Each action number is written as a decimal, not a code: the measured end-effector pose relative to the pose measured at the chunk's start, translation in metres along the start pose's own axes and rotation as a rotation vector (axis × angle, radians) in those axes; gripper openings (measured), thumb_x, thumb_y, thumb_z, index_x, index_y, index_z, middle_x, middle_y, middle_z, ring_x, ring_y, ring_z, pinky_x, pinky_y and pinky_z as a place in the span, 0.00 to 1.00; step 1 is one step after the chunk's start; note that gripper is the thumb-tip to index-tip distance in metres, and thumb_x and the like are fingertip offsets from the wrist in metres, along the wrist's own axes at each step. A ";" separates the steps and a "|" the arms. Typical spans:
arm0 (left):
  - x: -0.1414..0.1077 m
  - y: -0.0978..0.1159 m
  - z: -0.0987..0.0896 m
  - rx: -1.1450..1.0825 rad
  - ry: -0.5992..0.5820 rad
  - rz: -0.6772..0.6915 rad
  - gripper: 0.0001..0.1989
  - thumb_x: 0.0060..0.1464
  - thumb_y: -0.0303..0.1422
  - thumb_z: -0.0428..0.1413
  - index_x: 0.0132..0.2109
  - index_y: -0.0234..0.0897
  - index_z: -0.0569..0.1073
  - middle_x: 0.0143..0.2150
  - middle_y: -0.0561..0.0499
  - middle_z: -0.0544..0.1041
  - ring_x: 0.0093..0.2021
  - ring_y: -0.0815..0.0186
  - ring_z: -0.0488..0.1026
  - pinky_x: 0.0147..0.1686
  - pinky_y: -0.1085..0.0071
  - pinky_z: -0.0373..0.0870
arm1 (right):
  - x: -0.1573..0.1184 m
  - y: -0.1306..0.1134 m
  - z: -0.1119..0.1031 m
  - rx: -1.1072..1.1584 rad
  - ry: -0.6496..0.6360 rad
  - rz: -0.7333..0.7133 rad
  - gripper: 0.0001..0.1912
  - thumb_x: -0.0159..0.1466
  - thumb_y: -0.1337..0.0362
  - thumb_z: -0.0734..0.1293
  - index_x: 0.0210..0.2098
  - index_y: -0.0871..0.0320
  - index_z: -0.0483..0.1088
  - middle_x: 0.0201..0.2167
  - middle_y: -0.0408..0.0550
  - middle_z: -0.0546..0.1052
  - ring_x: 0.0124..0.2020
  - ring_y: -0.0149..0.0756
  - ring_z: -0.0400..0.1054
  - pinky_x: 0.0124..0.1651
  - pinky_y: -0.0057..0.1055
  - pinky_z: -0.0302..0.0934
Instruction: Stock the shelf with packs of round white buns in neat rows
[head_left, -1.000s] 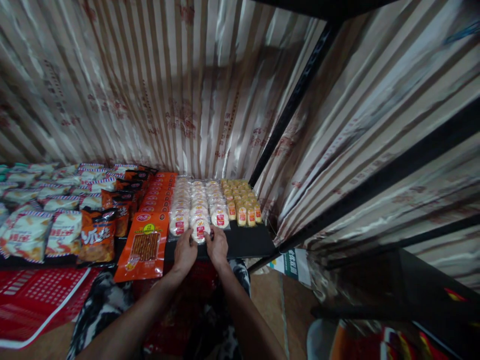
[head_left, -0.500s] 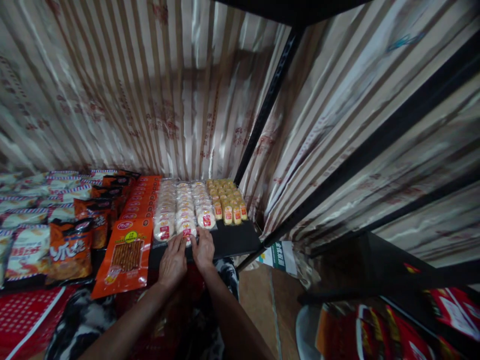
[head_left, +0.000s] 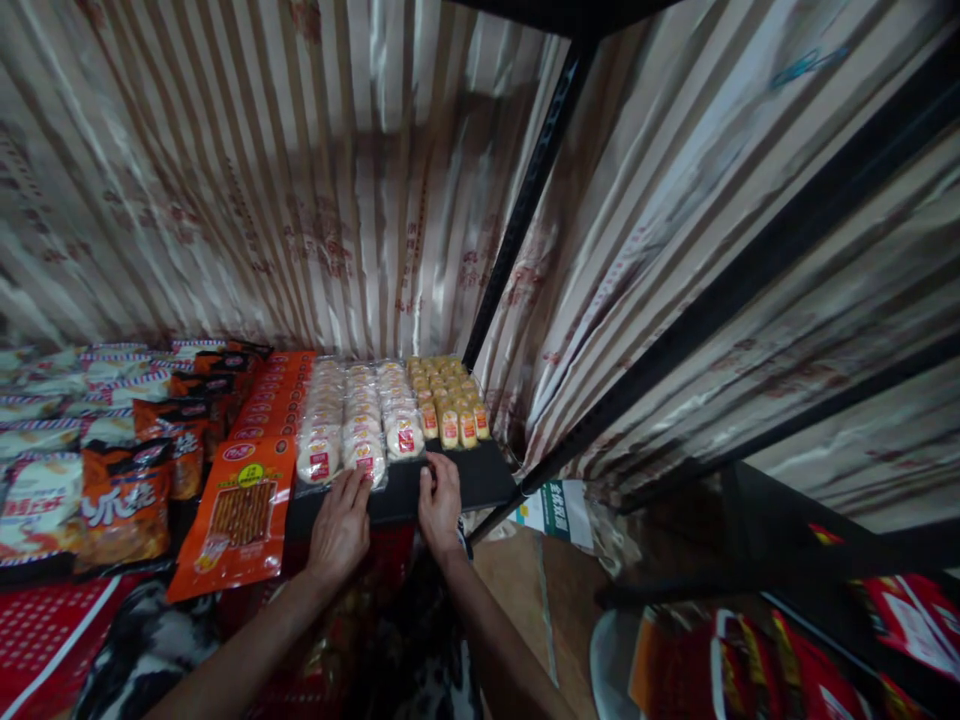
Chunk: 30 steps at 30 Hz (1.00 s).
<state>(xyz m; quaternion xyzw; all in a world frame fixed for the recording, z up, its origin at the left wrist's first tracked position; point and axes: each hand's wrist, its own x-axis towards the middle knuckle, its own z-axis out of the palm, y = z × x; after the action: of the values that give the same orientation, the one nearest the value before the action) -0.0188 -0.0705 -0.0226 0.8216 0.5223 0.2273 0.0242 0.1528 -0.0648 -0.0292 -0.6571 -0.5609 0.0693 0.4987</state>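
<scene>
On a black shelf (head_left: 480,476) stand three rows of round white packaged crackers; the middle row (head_left: 365,450) has my left hand (head_left: 343,515) at its front end, fingertips touching or just before the front pack, fingers lying together and outstretched. My right hand (head_left: 439,498) is at the shelf's front edge, before the right cracker row (head_left: 405,432), with its fingers slightly bent and nothing visible in them. The left cracker row (head_left: 319,450) lies beside an orange pack of brown sticks (head_left: 244,505). Small yellow packs (head_left: 450,415) stand at the right end.
Orange-black snack bags (head_left: 124,500) and white bags (head_left: 41,495) fill the left. Black posts (head_left: 529,200) and a striped curtain (head_left: 337,180) stand behind. A red basket (head_left: 52,630) is below left; red packages (head_left: 750,660) are lower right.
My right hand has moved right, away from my left hand and the middle row. My left hand has shifted slightly left and down in view, as has the shelf.
</scene>
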 end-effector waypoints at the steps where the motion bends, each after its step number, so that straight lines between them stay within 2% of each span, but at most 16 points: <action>1: 0.000 0.001 0.001 0.002 -0.006 0.004 0.25 0.49 0.20 0.45 0.55 0.30 0.67 0.61 0.43 0.64 0.61 0.53 0.58 0.59 0.57 0.59 | 0.004 0.006 -0.006 -0.022 0.022 -0.008 0.18 0.65 0.61 0.53 0.48 0.59 0.67 0.46 0.55 0.68 0.51 0.39 0.60 0.55 0.41 0.56; 5: 0.002 0.000 0.009 0.017 -0.032 -0.012 0.24 0.51 0.22 0.44 0.56 0.29 0.67 0.61 0.40 0.63 0.61 0.52 0.57 0.58 0.55 0.60 | 0.016 0.023 -0.025 -0.085 0.092 0.006 0.18 0.65 0.61 0.53 0.47 0.61 0.68 0.46 0.56 0.68 0.51 0.40 0.60 0.56 0.42 0.55; 8: 0.001 -0.003 0.012 0.038 -0.041 0.000 0.24 0.51 0.22 0.44 0.56 0.31 0.66 0.61 0.42 0.63 0.61 0.53 0.57 0.57 0.56 0.60 | 0.018 0.027 -0.027 -0.097 0.090 -0.031 0.18 0.65 0.62 0.53 0.47 0.60 0.68 0.46 0.56 0.68 0.51 0.40 0.60 0.55 0.43 0.56; 16: -0.003 -0.007 0.013 0.102 0.038 0.030 0.21 0.55 0.23 0.44 0.55 0.30 0.67 0.60 0.41 0.64 0.60 0.53 0.59 0.56 0.56 0.63 | 0.011 0.000 0.004 -0.039 -0.078 -0.254 0.17 0.64 0.68 0.54 0.48 0.59 0.69 0.47 0.54 0.69 0.50 0.37 0.61 0.54 0.39 0.58; 20: -0.002 -0.012 0.014 0.085 0.013 0.026 0.22 0.53 0.22 0.44 0.55 0.29 0.67 0.59 0.39 0.66 0.59 0.54 0.61 0.57 0.56 0.62 | 0.009 -0.014 0.021 -0.056 -0.227 -0.332 0.18 0.63 0.71 0.55 0.48 0.57 0.70 0.48 0.51 0.71 0.51 0.37 0.61 0.55 0.37 0.58; 24: -0.001 -0.015 0.014 0.073 -0.029 0.038 0.23 0.52 0.22 0.44 0.56 0.28 0.66 0.59 0.38 0.65 0.61 0.53 0.59 0.57 0.56 0.62 | 0.003 -0.017 0.035 -0.080 -0.330 -0.359 0.19 0.63 0.72 0.55 0.47 0.57 0.71 0.48 0.51 0.71 0.51 0.37 0.61 0.55 0.36 0.59; 26: -0.003 -0.015 0.013 0.065 -0.037 0.039 0.24 0.51 0.22 0.44 0.56 0.29 0.65 0.60 0.38 0.64 0.61 0.54 0.58 0.56 0.56 0.62 | 0.000 -0.017 0.039 -0.085 -0.343 -0.357 0.19 0.63 0.71 0.55 0.47 0.58 0.71 0.49 0.52 0.70 0.52 0.37 0.61 0.55 0.36 0.59; 30: -0.008 -0.014 0.008 0.071 0.003 0.044 0.25 0.51 0.21 0.44 0.57 0.28 0.64 0.61 0.38 0.62 0.63 0.54 0.56 0.58 0.57 0.60 | -0.005 -0.016 0.043 -0.083 -0.292 -0.322 0.17 0.63 0.69 0.56 0.46 0.57 0.72 0.52 0.54 0.67 0.52 0.38 0.61 0.54 0.37 0.61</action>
<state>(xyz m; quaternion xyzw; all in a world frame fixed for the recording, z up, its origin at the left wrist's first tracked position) -0.0298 -0.0695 -0.0364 0.8328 0.5118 0.2105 -0.0107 0.1121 -0.0462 -0.0411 -0.5622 -0.7271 0.0600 0.3894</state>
